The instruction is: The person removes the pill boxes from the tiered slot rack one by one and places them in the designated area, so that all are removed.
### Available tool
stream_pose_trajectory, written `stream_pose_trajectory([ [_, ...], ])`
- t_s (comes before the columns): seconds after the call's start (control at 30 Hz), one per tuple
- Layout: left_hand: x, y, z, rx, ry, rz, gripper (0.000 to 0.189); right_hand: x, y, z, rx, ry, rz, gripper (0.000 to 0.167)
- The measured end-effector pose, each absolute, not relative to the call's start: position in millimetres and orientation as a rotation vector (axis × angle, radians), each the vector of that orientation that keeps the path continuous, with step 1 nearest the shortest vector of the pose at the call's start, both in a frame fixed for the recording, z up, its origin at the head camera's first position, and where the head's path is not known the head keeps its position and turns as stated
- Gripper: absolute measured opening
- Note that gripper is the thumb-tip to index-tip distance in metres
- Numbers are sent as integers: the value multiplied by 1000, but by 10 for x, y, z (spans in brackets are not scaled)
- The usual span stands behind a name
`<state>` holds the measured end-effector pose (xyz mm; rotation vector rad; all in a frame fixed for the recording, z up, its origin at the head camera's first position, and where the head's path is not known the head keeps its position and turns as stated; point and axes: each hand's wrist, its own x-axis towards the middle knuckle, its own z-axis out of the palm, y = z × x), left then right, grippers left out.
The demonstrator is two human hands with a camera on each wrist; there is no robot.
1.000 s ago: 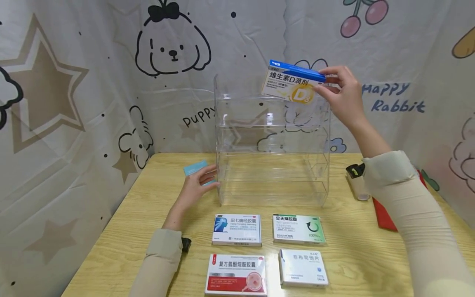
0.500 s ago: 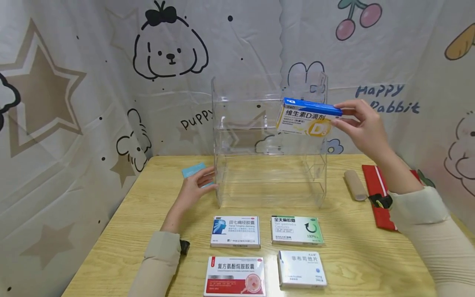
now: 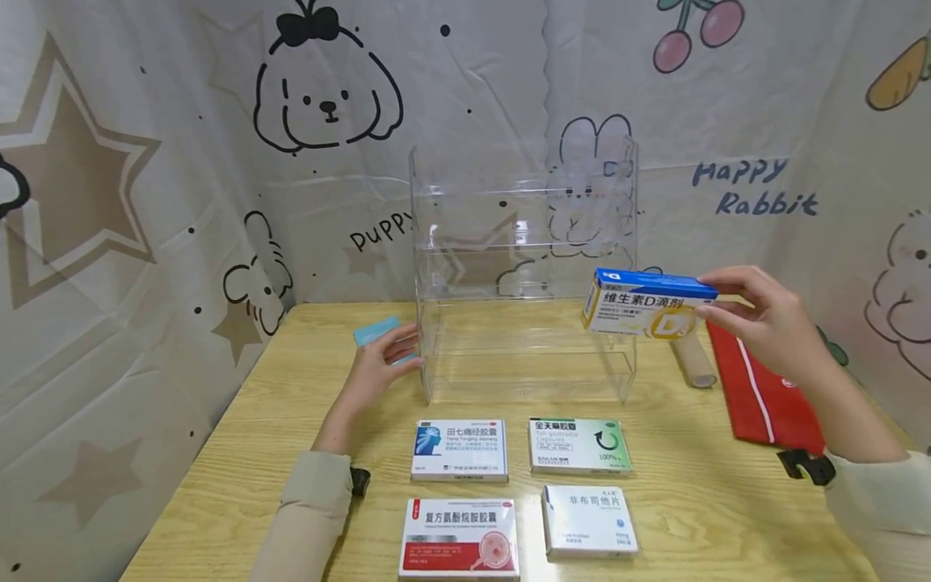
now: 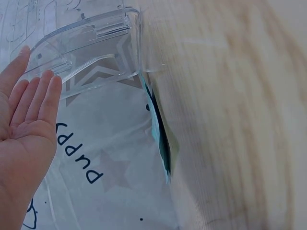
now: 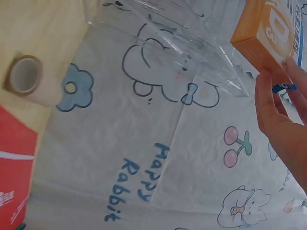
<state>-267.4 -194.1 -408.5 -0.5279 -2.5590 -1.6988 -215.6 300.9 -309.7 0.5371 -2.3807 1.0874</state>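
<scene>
My right hand (image 3: 771, 323) pinches a blue, white and yellow vitamin D medicine box (image 3: 643, 305) by its right end, held in the air right of the clear acrylic tiered rack (image 3: 524, 380). The right wrist view shows the orange side of that medicine box (image 5: 266, 36) above the thumb and fingers. At the rack's lower left edge, my left hand (image 3: 378, 364) touches the side panel with extended fingers; its palm faces the left wrist view. Four-sided flat medicine boxes lie before the rack: blue-white (image 3: 460, 451), green-white (image 3: 578, 446), red-white (image 3: 460, 537) and plain white (image 3: 589, 521).
Behind the left hand lies a light blue packet (image 3: 377, 330). A cardboard tube (image 3: 693, 364) and a red cloth-like item (image 3: 752, 396) with a white stripe lie on the right of the wooden table (image 3: 240, 453). A printed curtain (image 3: 465, 81) hangs behind.
My right hand has carried the vitamin D box down and to the right, from in front of the rack's top to beside its lower half. The left hand stays at the rack's side.
</scene>
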Motion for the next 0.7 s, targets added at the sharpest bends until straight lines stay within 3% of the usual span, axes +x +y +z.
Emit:
stream_pose_trajectory([
  [0.7,-2673,-1930,-4079,-523,-2575,-1680,60,-1541,3551,-3704,545,-2670,963,39],
])
